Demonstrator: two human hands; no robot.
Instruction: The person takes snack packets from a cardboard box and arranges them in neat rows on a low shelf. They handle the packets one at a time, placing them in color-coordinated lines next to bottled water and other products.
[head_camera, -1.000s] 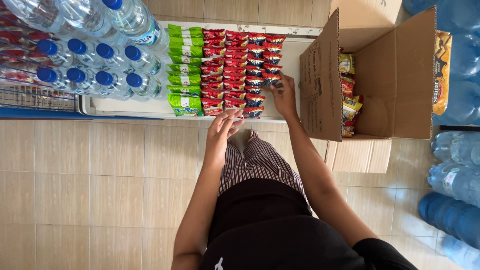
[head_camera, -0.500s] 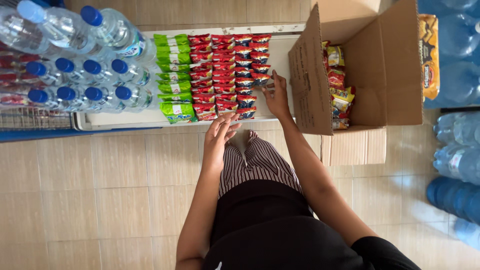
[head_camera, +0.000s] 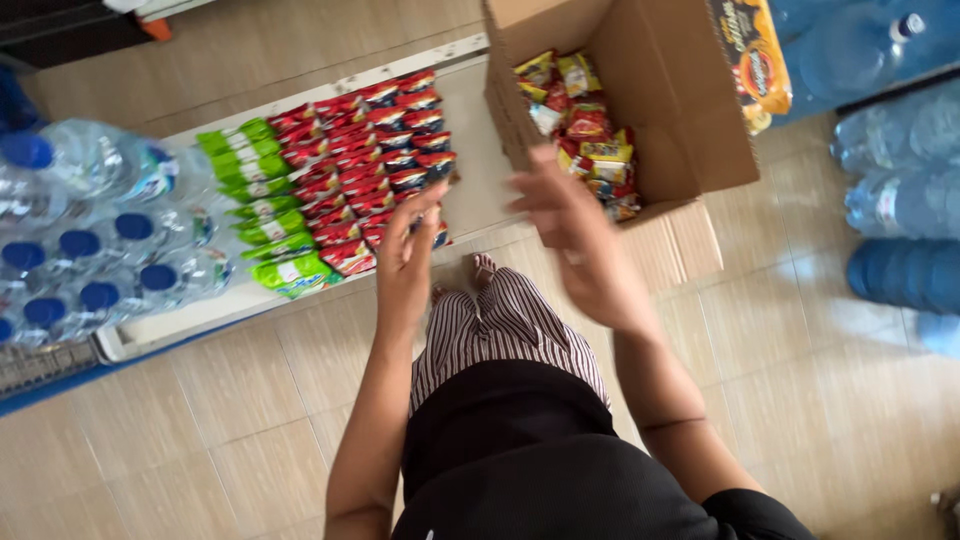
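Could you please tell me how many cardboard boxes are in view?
1. The open cardboard box stands on the floor to the right of the shelf, with snack packets inside. Others may lie outside the picture.

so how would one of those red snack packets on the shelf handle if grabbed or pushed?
Probably light and floppy: the red packets are thin, glossy film pouches lying overlapped in rows. The film looks slick, so a push would likely slide several together. Flat, so rolling seems unlikely. The left hand sits at their near edge.
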